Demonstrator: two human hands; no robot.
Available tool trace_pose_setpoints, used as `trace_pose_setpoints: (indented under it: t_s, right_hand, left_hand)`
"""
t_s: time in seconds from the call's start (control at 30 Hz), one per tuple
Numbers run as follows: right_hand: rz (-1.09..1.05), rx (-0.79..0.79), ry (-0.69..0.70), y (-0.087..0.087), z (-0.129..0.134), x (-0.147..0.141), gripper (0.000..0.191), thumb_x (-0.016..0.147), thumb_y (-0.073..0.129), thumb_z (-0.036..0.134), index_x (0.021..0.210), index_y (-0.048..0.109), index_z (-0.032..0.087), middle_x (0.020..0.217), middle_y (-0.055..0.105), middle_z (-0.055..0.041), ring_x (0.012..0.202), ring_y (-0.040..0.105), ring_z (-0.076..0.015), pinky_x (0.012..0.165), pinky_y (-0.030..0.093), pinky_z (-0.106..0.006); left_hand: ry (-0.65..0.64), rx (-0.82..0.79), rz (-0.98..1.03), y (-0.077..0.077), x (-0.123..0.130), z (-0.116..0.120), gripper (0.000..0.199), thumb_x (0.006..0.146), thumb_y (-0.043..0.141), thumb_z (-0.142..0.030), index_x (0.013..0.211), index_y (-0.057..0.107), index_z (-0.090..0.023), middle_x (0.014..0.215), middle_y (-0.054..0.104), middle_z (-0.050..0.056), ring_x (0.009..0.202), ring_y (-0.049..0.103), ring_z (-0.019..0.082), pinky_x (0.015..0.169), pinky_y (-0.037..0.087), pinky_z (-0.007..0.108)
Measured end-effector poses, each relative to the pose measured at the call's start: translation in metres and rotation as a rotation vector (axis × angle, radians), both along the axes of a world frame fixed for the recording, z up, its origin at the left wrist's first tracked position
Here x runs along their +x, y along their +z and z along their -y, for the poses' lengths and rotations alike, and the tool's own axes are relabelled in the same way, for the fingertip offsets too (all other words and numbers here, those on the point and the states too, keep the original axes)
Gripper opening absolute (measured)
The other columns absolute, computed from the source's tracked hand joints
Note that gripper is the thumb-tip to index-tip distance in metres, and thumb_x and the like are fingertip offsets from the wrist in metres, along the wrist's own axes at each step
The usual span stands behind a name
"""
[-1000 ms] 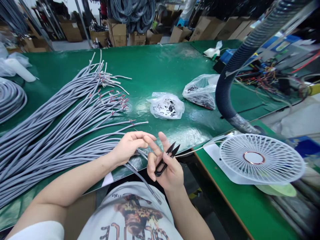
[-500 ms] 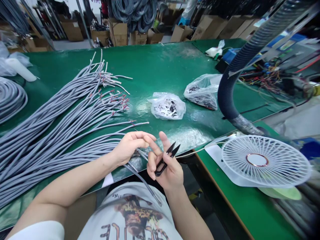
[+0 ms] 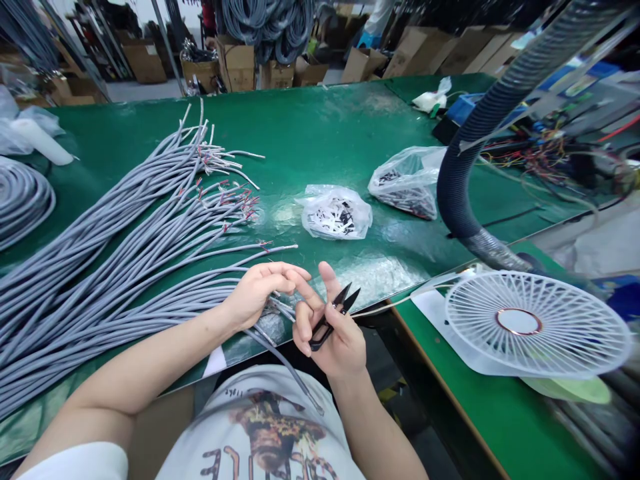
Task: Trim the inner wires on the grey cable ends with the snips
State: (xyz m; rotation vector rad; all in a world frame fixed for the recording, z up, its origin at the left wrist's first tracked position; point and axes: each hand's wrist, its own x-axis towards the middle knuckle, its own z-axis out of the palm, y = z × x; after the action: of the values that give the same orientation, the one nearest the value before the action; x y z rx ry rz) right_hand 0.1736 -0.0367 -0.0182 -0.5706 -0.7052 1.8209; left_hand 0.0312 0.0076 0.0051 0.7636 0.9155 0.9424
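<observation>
My right hand [image 3: 335, 333] is wrapped round a pair of black thread snips [image 3: 330, 317]. Their two pointed blades stand apart and aim up and to the right. My left hand [image 3: 263, 290] is close beside it, thumb and fingers drawn together, with the fingertips meeting the right index finger. Anything between those fingertips is too small to make out. Under and beside both hands, grey cables [image 3: 190, 293] run in from the left. One grey cable end [image 3: 300, 383] hangs past the table edge over my shirt.
Bundles of grey cables with stripped ends [image 3: 235, 200] cover the left of the green table [image 3: 320, 133]. Two plastic bags of small parts, a nearer bag [image 3: 337, 213] and a farther bag [image 3: 407, 180], lie ahead. A dark flexible hose [image 3: 457, 180] and a white fan [image 3: 537, 323] stand at right.
The left fingers and thumb have shifted very slightly against the right index finger. My right hand still holds the snips in the same place. The view has turned a little.
</observation>
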Motion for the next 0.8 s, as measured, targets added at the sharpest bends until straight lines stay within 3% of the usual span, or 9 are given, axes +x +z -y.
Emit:
trace_pose_setpoints:
  t_s: [0.17,0.57,0.8]
  right_hand:
    - [0.033,0.003,0.0,-0.0021,0.0007,-0.0008,0.05,0.086,0.052,0.041,0.135,0.039,0.045,0.136,0.056,-0.0038,0.048,0.043,-0.0077,0.035,0.035,-0.019]
    - [-0.039,-0.046,-0.005,0.0036,-0.0021,-0.0012,0.05,0.09,0.046,0.038,0.138,0.034,0.045,0.14,0.052,-0.0054,0.049,0.036,-0.0075,0.036,0.029,-0.016]
    - [0.023,-0.062,-0.014,0.0018,-0.0027,-0.0003,0.05,0.089,0.047,0.042,0.137,0.035,0.045,0.138,0.054,-0.0057,0.05,0.034,-0.0082,0.035,0.029,-0.017]
  left_hand:
    - [0.014,0.012,-0.029,-0.0018,-0.0004,-0.0014,0.02,0.057,0.06,-0.014,0.073,0.072,-0.014,0.068,0.066,0.001,0.067,0.053,0.012,0.073,0.04,0.025]
    - [0.003,0.104,-0.08,-0.0007,0.0006,0.002,0.025,0.062,0.063,-0.013,0.087,0.07,-0.015,0.081,0.068,0.001,0.077,0.059,0.012,0.076,0.043,0.023]
    - [-0.001,0.094,-0.069,-0.0015,0.0003,0.0022,0.025,0.062,0.063,-0.014,0.086,0.07,-0.015,0.082,0.068,0.001,0.077,0.059,0.013,0.077,0.043,0.024]
